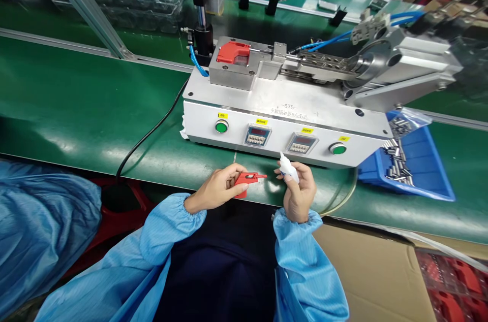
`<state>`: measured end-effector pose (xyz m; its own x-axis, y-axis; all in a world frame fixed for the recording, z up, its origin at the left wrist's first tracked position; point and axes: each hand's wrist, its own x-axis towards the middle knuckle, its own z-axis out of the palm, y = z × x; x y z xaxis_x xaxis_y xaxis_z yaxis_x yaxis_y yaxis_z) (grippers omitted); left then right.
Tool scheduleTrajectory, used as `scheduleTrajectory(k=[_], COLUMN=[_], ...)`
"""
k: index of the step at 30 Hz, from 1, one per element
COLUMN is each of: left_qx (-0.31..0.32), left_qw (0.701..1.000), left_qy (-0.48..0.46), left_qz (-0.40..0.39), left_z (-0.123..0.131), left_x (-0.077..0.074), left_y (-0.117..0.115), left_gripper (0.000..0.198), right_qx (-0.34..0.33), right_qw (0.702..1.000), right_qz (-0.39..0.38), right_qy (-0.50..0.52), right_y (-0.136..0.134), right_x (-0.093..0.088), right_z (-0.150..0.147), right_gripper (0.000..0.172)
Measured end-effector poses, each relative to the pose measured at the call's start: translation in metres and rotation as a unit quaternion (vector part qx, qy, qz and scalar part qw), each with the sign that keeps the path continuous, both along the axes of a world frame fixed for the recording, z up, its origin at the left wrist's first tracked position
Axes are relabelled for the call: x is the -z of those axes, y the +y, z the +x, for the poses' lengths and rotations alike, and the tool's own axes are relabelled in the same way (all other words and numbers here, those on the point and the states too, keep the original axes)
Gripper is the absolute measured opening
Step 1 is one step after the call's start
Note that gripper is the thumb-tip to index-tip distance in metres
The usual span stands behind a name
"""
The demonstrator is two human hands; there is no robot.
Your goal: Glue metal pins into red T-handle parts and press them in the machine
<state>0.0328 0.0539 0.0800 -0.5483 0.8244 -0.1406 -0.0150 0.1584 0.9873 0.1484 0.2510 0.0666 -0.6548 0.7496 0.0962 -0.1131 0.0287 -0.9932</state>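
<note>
My left hand [217,189] is closed around a red plastic tool housing [249,178], whose thin red tip points to the right. Between the fingers and thumb of my right hand [299,192] is a small white squeeze bottle [288,167], nozzle up and tilted left. A short gap separates the bottle from the red tip. Both hands are over the bench's front edge, just in front of a machine [244,108] with green buttons and two counters. Another red housing [233,52] lies in the machine's metal fixture, a thin rod meeting its right end.
A blue bin [434,159] of metal cylinders stands right of the machine. A black cable [152,126] runs across the green bench on the left. Below right are a cardboard box [369,266] and red parts in trays [453,281]. Another person's blue sleeve [46,230] is at left.
</note>
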Motion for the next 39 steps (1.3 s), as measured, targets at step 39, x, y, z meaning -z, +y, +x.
scheduleTrajectory(k=[39], left_qx=[-0.013], left_qw=[0.998], left_qy=[-0.065], left_qz=[0.023], left_z=[-0.004], left_x=[0.002], left_y=[0.001], left_gripper=[0.041], right_qx=[-0.004], right_qw=[0.995], right_qz=[0.087], right_qy=[-0.047], right_y=[0.004], right_x=[0.000], right_z=[0.014], right_gripper=[0.025])
